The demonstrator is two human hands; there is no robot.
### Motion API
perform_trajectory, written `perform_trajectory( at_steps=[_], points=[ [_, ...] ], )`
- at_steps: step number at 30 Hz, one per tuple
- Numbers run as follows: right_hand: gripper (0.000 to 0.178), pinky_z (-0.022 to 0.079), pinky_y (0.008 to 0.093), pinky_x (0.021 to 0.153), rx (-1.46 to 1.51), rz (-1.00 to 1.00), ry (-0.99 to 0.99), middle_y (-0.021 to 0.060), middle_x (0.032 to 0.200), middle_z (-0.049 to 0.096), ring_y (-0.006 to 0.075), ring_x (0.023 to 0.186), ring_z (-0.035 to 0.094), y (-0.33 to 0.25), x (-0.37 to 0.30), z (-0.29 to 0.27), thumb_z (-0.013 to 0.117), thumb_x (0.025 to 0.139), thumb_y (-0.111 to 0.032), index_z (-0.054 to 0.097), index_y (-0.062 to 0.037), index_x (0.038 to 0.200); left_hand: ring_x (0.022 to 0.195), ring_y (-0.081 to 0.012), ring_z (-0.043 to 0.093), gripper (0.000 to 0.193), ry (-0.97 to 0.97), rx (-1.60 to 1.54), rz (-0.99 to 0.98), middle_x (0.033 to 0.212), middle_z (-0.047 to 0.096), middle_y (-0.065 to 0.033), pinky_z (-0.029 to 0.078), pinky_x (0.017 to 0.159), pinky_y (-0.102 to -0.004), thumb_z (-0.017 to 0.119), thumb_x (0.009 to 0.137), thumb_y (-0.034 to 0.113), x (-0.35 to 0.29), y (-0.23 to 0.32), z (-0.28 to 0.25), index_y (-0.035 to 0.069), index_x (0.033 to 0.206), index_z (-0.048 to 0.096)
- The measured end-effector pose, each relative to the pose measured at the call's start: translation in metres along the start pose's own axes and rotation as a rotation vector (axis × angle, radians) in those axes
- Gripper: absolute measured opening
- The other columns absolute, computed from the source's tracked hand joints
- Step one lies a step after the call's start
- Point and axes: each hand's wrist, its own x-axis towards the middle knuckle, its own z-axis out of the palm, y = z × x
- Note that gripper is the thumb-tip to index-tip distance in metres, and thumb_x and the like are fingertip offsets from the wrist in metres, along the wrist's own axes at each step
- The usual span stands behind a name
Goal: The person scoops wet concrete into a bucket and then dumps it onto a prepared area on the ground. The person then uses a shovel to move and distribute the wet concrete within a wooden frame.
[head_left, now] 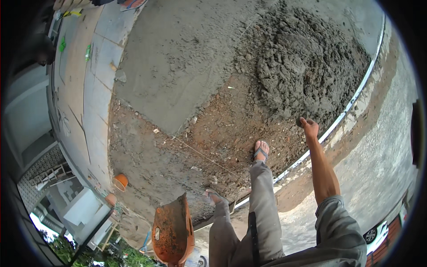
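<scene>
With the right hand (pixel 310 127) stretched forward, pinches a small dark object (pixel 300 121) between thumb and curled fingers; too close in tone to the concrete behind it to tell its kind or long axis. Of the left hand, nothing in view, so impossible to say whether spread or pressed together. Directly beyond the right hand, and spreading to its left, a broad heap of wet concrete (pixel 307 62), near edge just beside the fingertips; cannot tell whether touching. Between hand and heap, no barrier to be seen. Close on the hand's right, a white edging strip (pixel 291 168), curving back behind the wrist. Left of the hand and nearer the body, the sandalled right foot (pixel 261 151) on reddish soil (pixel 222 111). Farther left and ahead, a smoothed concrete slab (pixel 178 66), with a thin string line (pixel 213 162) running from its near corner toward the feet. Well apart, back and left past both legs, a rust-orange, scoop-shaped vessel (pixel 171 222), long axis roughly fore-and-aft; how supported, cannot tell. Beyond that, a small orange bucket (pixel 120 182), tilted.
</scene>
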Motion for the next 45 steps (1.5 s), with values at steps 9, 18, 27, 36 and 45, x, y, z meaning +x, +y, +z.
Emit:
perform_trajectory(
  at_steps=[9,18,27,36,45],
  points=[
    [0.037,0.042,0.042,0.062,-0.575,-0.329,-0.434,0.021,0.074,0.063,0.0295,0.063,0.054,-0.009,-0.27,-0.009,0.074,0.07,-0.03,0.064,0.005,0.074,0.078,-0.0216,0.054,0.011,0.163,-0.824,-0.163,0.085,0.053,-0.0073,0.053,0.069,-0.0413,0.051,0.081,0.008,-0.044,-0.122,-0.178,0.002,0.09,0.055],
    [0.045,0.046,0.0408,0.06,-1.075,-0.473,-0.456,0.0153,0.084,0.066,0.0265,0.071,0.063,-0.117,-0.319,-0.027,0.066,0.076,-0.044,0.065,0.0001,0.083,0.111,-0.0407,0.049,0.048,0.28,-1.208,-0.358,0.126,0.044,-0.0196,0.05,0.084,-0.0572,0.039,0.08,0.012,0.012,-0.334,-0.196,0.0,0.126,0.038],
    [0.038,0.047,0.0359,0.06,-0.982,-0.584,-0.606,0.0106,0.094,0.062,0.0199,0.076,0.059,-0.149,-0.626,0.226,0.071,0.074,-0.039,0.058,-0.0079,0.092,0.104,-0.0322,0.054,0.033,0.381,-1.575,-0.652,0.109,0.056,-0.0188,0.049,0.08,-0.0492,0.05,0.082,0.019,0.022,-0.374,-0.226,0.0,0.109,0.057],
    [0.063,0.042,0.026,0.073,-0.411,-0.725,-2.488,0.0039,0.102,0.058,0.0101,0.082,0.052,-0.101,-1.493,0.272,0.06,0.088,-0.035,0.037,0.0023,0.133,0.104,-0.0299,0.055,0.033,0.241,-1.56,-0.704,0.111,0.058,-0.0158,0.048,0.082,-0.0468,0.049,0.084,0.022,0.066,-0.365,-0.281,0.004,0.11,0.058],
    [0.03,0.05,0.0348,0.072,-0.441,-2.526,-2.492,0.0156,0.087,0.066,0.0242,0.082,0.065,-0.033,-1.682,0.201,0.061,0.074,-0.026,0.064,0.0013,0.087,0.104,-0.0277,0.056,0.034,-0.063,-1.345,-0.725,0.112,0.059,-0.0127,0.047,0.085,-0.0443,0.048,0.086,0.025,0.144,-0.327,-0.303,0.007,0.112,0.059]
  ],
)
